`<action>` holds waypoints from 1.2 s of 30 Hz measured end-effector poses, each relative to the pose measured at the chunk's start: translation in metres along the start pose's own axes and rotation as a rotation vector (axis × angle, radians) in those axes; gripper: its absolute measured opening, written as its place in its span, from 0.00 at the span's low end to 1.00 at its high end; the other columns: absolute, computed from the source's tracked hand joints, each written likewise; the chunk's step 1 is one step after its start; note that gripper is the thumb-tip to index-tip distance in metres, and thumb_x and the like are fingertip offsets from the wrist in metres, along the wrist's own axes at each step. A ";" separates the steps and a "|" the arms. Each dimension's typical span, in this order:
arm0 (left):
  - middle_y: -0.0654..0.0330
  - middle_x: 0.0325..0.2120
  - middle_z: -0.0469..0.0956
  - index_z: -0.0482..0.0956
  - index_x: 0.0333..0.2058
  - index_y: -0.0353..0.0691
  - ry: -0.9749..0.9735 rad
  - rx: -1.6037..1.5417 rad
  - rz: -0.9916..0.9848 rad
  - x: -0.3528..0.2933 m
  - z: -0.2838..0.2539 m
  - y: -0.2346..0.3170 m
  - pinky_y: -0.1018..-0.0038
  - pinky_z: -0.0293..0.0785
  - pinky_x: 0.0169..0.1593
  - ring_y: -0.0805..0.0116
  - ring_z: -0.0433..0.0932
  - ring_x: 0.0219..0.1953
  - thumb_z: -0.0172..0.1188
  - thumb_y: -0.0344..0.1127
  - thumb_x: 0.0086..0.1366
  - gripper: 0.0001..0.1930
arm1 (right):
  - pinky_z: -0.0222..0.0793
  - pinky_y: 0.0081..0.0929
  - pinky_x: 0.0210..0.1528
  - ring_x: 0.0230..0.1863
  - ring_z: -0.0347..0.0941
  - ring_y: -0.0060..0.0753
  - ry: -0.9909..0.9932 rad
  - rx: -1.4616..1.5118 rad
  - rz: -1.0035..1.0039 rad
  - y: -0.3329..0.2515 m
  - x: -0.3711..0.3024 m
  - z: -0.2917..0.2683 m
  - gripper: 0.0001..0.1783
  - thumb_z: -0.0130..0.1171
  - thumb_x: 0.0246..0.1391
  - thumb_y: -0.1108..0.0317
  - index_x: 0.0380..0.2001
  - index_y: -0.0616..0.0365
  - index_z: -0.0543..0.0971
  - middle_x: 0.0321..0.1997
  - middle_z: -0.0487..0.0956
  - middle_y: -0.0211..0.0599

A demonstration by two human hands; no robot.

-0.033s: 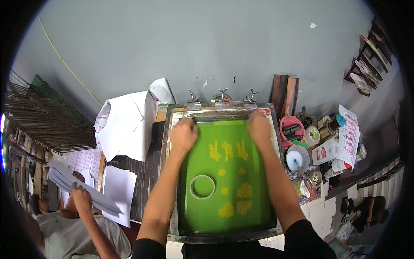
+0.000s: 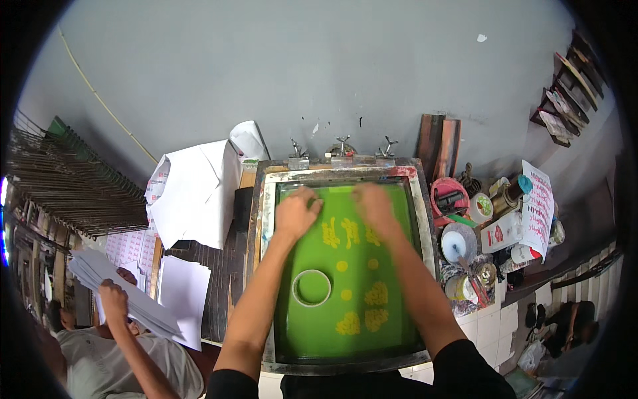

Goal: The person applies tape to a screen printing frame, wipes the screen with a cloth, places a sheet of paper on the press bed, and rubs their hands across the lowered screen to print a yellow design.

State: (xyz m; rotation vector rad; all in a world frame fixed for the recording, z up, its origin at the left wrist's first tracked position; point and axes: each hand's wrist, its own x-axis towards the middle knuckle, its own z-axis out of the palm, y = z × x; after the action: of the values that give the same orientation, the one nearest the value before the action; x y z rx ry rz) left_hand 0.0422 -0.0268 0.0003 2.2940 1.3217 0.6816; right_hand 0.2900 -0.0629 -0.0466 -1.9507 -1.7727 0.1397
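Head: L hand (image 2: 297,211) over rect. grn screen (image 2: 357,274).

Your view is fairly bright in the middle. Soft light covers the gray wall (image 2: 279,66), with a faint shadow on it. The white paper (image 2: 193,199) shines brightest, and the green screen (image 2: 312,332) has soft dark patches. At the far left, a thin strip (image 2: 4,193) glares white and blue. Your right hand (image 2: 373,201) is smeary; your left hand (image 2: 298,207) is clearer. The low right side is dim. Things lean and bend near the rim, small marks look fuzzy, and the corners are black.
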 end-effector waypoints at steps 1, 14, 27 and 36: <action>0.51 0.50 0.82 0.83 0.41 0.36 -0.003 -0.043 0.029 -0.002 0.011 0.003 0.55 0.78 0.55 0.45 0.83 0.49 0.60 0.39 0.66 0.13 | 0.78 0.56 0.44 0.42 0.82 0.62 -0.069 0.078 -0.127 -0.022 -0.005 0.020 0.18 0.58 0.60 0.66 0.52 0.55 0.81 0.43 0.84 0.53; 0.42 0.51 0.82 0.83 0.49 0.32 0.209 -0.316 -0.415 -0.003 0.026 -0.026 0.56 0.75 0.57 0.40 0.80 0.53 0.53 0.30 0.72 0.14 | 0.80 0.54 0.44 0.42 0.84 0.59 -0.180 -0.262 0.232 -0.012 -0.022 -0.029 0.18 0.54 0.58 0.72 0.52 0.60 0.78 0.45 0.85 0.54; 0.37 0.67 0.66 0.68 0.66 0.26 0.191 -0.276 -0.471 -0.003 0.027 -0.024 0.56 0.67 0.68 0.37 0.72 0.63 0.52 0.28 0.67 0.28 | 0.76 0.51 0.56 0.53 0.80 0.64 -0.072 0.006 0.521 0.021 -0.016 -0.034 0.38 0.55 0.63 0.66 0.70 0.76 0.58 0.50 0.81 0.65; 0.49 0.59 0.77 0.73 0.62 0.37 0.261 0.544 0.145 0.032 -0.006 -0.039 0.45 0.58 0.71 0.45 0.68 0.67 0.70 0.47 0.62 0.33 | 0.58 0.57 0.67 0.61 0.72 0.47 0.019 0.086 -0.398 -0.102 -0.013 0.038 0.25 0.59 0.58 0.66 0.59 0.62 0.76 0.55 0.80 0.43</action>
State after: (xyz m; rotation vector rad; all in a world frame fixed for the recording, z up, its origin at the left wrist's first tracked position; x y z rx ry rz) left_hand 0.0259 0.0205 -0.0098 2.8287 1.6304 0.7616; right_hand 0.1803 -0.0611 -0.0395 -1.5002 -2.0651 0.0593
